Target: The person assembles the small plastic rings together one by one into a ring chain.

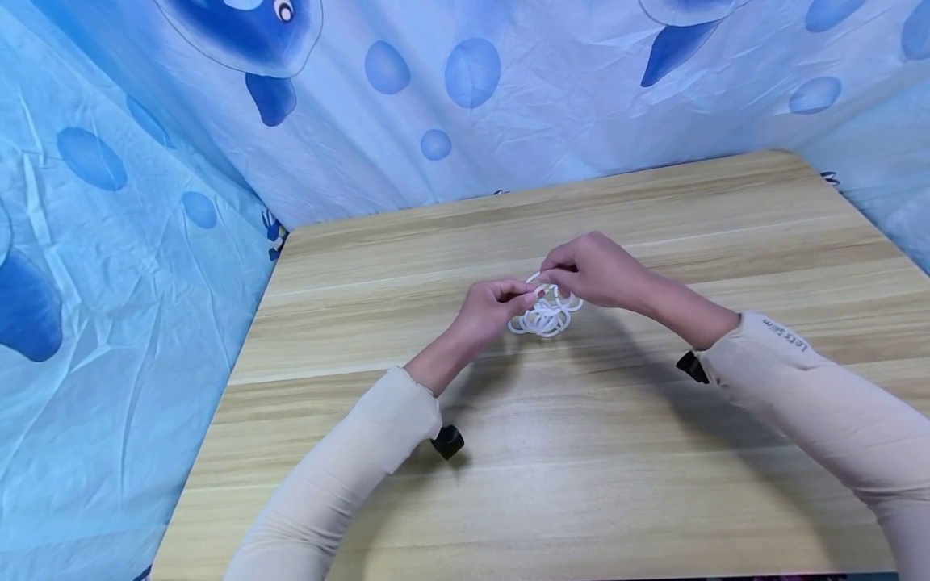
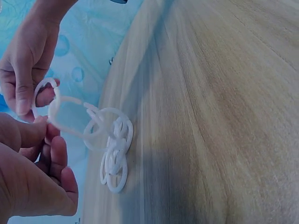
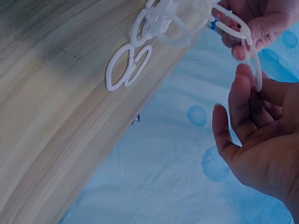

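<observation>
Over the table, my left hand [image 1: 488, 311] and right hand [image 1: 601, 270] meet close together, working on linked white plastic rings. The right thumb and fingers pinch one ring [image 3: 258, 77], which is joined to another ring in the left fingers. In the left wrist view, the left hand [image 2: 32, 179] pinches the rings where they meet, and its fingertips partly hide the joint. From there, more linked rings run to a loose heap of white rings [image 1: 546, 323] lying on the wood just below the hands.
The wood-grain table [image 1: 349, 484] has a blue patterned sheet [image 1: 407, 161] behind it and along its left side. A black device [image 1: 447, 442] sits under the left sleeve, another black device [image 1: 693, 367] under the right sleeve.
</observation>
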Available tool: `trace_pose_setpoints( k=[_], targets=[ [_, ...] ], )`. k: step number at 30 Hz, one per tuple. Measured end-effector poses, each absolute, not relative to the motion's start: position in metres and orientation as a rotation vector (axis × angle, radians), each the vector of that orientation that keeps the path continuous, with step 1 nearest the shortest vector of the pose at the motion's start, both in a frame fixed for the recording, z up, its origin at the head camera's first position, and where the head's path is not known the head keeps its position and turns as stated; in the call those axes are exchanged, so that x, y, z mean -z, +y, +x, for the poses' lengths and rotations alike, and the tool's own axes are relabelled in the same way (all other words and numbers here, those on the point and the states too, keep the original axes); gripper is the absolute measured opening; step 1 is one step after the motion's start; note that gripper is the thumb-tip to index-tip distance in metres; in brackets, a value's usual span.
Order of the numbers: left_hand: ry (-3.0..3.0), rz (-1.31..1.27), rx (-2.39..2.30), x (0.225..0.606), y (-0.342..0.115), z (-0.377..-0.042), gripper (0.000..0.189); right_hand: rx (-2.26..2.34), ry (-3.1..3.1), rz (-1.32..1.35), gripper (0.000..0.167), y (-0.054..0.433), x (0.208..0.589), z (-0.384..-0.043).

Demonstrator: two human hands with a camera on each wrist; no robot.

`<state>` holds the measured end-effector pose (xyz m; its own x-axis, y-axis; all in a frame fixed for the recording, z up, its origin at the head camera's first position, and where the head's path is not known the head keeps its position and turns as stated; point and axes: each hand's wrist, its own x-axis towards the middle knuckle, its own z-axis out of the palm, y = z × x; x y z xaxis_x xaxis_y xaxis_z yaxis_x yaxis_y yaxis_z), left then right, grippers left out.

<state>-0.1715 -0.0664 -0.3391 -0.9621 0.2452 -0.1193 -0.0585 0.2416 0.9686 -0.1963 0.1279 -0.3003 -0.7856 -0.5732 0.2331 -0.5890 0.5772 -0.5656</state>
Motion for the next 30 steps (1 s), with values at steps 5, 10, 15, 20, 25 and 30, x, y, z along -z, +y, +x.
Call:
trace_pose_setpoints(
  k=[5, 10, 15, 20, 25, 30],
  targets=[
    [2.239, 0.148, -1.814, 0.339, -0.069, -0.173, 0.024, -1.027, -2.706, 0.878, 0.017, 0.136, 0.302, -0.204],
    [2.209, 0.073, -1.917, 0.338, -0.072, -0.174, 0.021, -1.023, -2.730, 0.796, 0.014, 0.146, 0.308, -0.216],
    [2.167, 0.050, -1.960, 0.337, -0.074, -0.173, 0.018, -0.958, -2.866, 0.845, 0.030, 0.155, 0.316, -0.224],
    [2.158, 0.051, -1.965, 0.336, -0.074, -0.172, 0.018, -0.949, -2.958, 0.926, 0.046, 0.159, 0.325, -0.230],
    [2.149, 0.053, -1.965, 0.336, -0.075, -0.172, 0.020, -0.884, -2.986, 0.998, 0.057, 0.162, 0.338, -0.235],
    [2.144, 0.050, -1.969, 0.336, -0.075, -0.171, 0.021, -0.730, -3.037, 0.958, 0.064, 0.160, 0.351, -0.236]
  ],
)
